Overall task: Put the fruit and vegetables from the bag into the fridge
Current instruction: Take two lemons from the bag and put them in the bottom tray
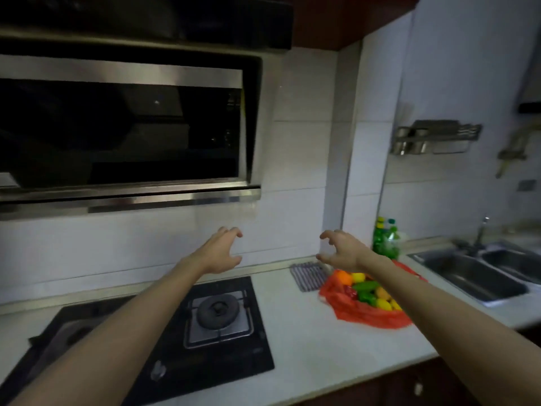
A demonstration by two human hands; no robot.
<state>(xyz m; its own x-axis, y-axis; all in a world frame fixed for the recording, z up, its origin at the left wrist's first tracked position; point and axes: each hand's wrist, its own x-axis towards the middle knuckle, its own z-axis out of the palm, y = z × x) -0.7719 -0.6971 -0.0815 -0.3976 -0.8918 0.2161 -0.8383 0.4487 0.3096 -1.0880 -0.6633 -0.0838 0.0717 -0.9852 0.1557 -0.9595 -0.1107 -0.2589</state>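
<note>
A red plastic bag (pixel 348 306) lies open on the white counter, right of the hob. Inside it show an orange fruit (pixel 344 278), green peppers (pixel 365 290) and yellow fruit (pixel 384 304). My left hand (pixel 221 252) is raised above the hob's far edge, fingers spread and curled, holding nothing. My right hand (pixel 342 251) hovers above and behind the bag, fingers apart and empty; its forearm crosses over the bag's right side. No fridge is in view.
A black gas hob (pixel 205 341) with a burner sits at the left under a steel range hood (pixel 128 127). A striped cloth (pixel 308 276) lies behind the bag, green bottles (pixel 385 238) stand by the wall, and a steel sink (pixel 474 276) is at the right.
</note>
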